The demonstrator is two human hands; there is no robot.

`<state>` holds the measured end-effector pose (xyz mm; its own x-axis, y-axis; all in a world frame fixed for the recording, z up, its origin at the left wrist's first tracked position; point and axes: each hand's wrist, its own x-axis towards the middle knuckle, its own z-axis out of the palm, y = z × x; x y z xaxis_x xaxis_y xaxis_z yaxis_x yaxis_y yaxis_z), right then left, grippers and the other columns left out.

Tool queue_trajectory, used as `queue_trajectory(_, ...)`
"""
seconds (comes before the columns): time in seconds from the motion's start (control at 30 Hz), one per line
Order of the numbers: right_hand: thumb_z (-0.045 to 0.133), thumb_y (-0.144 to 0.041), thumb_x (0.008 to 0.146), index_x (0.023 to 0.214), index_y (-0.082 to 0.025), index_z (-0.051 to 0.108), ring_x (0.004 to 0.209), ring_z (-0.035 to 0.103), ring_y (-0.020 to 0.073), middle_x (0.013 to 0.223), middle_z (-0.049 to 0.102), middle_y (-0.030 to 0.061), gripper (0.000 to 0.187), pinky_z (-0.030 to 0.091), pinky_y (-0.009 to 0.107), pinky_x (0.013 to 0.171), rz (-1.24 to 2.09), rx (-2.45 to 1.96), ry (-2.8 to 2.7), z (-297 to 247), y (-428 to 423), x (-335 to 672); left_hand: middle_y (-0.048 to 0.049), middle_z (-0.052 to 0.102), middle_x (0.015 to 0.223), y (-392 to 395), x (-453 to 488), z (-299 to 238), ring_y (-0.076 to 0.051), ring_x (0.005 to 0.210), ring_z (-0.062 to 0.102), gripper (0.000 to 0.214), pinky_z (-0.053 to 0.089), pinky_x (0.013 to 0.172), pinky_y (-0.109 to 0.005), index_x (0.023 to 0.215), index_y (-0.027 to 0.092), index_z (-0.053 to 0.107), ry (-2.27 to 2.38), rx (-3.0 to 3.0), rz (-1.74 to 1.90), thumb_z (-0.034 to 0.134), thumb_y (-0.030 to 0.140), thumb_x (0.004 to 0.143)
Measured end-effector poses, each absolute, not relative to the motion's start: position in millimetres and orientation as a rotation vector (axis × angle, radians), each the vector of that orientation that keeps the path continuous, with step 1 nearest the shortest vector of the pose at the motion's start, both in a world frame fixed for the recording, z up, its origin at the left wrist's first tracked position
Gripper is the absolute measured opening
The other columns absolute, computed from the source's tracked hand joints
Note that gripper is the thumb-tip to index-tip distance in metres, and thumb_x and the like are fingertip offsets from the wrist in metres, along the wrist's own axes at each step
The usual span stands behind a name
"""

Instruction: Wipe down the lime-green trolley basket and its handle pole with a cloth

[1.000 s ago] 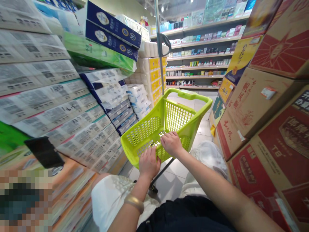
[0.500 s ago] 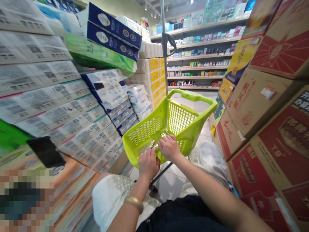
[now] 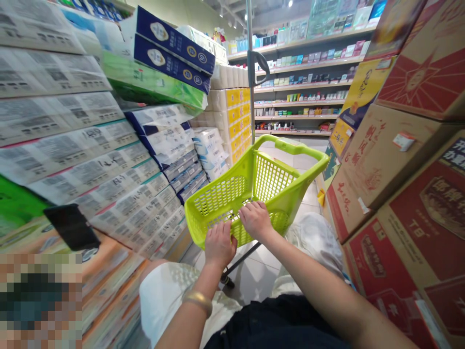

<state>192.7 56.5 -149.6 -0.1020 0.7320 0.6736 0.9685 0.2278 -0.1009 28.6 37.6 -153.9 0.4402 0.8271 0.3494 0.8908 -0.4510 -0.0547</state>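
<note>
A lime-green plastic shopping basket on a wheeled frame (image 3: 232, 186) stands in front of my knees, with nothing visible inside. My left hand (image 3: 219, 244) curls over the near rim, its fingers bent around the edge and the thumb on the outer side. Just to its right and slightly farther forward, my right hand (image 3: 256, 220) grips the same rim with the fingers over the top. A dark wheel (image 3: 227, 281) and part of a grey leg show beneath the basket. The raised handle is at the far side, out of touch of both hands.
Packs of paper goods (image 3: 127, 165) are stacked along the left. A black phone (image 3: 72, 226) lies on orange packs. Cardboard cartons (image 3: 378, 150) line the right side closely. A grey pole (image 3: 251, 111) rises behind the basket, and stocked shelves (image 3: 301, 89) stand beyond.
My left hand has slid slightly left along the basket rim. The right hand keeps its hold, and the basket has barely shifted in view.
</note>
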Motion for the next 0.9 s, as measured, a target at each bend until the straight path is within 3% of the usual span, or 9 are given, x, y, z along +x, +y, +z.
queue_trajectory(0.17,0.047,-0.029,0.097,0.071,-0.022,0.062,0.077,0.052,0.0198,0.074,0.063,0.0049,0.03,0.03,0.036,0.087,-0.553,-1.68,-1.782,-140.1,60.7,225.4,-0.0098,0.06,0.097,38.1,29.3,-153.5,-0.026,0.094,0.054,0.039,0.039,0.083,-0.038,0.12,0.017,0.054,-1.521,-2.429,-0.424,0.049,0.025,0.082)
queue_trajectory(0.47,0.05,-0.028,0.095,0.072,-0.022,0.061,0.078,0.052,0.0193,0.074,0.062,0.0027,0.027,0.029,0.035,0.088,-0.478,-1.663,-1.818,-153.6,54.4,157.2,-0.0083,0.06,0.089,46.2,23.7,-168.5,-0.026,0.086,0.053,0.035,0.038,0.077,-0.038,0.114,0.015,0.057,-1.415,-2.37,-0.538,0.05,0.027,0.081)
queue_trajectory(0.77,0.052,-0.028,0.094,0.072,-0.022,0.063,0.079,0.051,0.0202,0.075,0.064,0.0037,0.026,0.028,0.035,0.09,-0.555,-1.803,-1.696,-138.2,63.0,210.9,-0.0075,0.06,0.088,51.6,15.7,-166.8,-0.025,0.085,0.053,0.035,0.038,0.077,-0.038,0.113,0.016,0.058,-1.395,-2.334,-0.574,0.052,0.025,0.079)
queue_trajectory(0.9,0.052,-0.027,0.094,0.071,-0.021,0.063,0.078,0.051,0.0205,0.074,0.063,0.004,0.025,0.029,0.035,0.088,-0.527,-1.796,-1.697,-143.7,62.5,186.1,-0.0086,0.06,0.089,49.8,20.7,-167.7,-0.026,0.085,0.053,0.035,0.038,0.077,-0.038,0.112,0.015,0.058,-1.401,-2.317,-0.587,0.052,0.029,0.08)
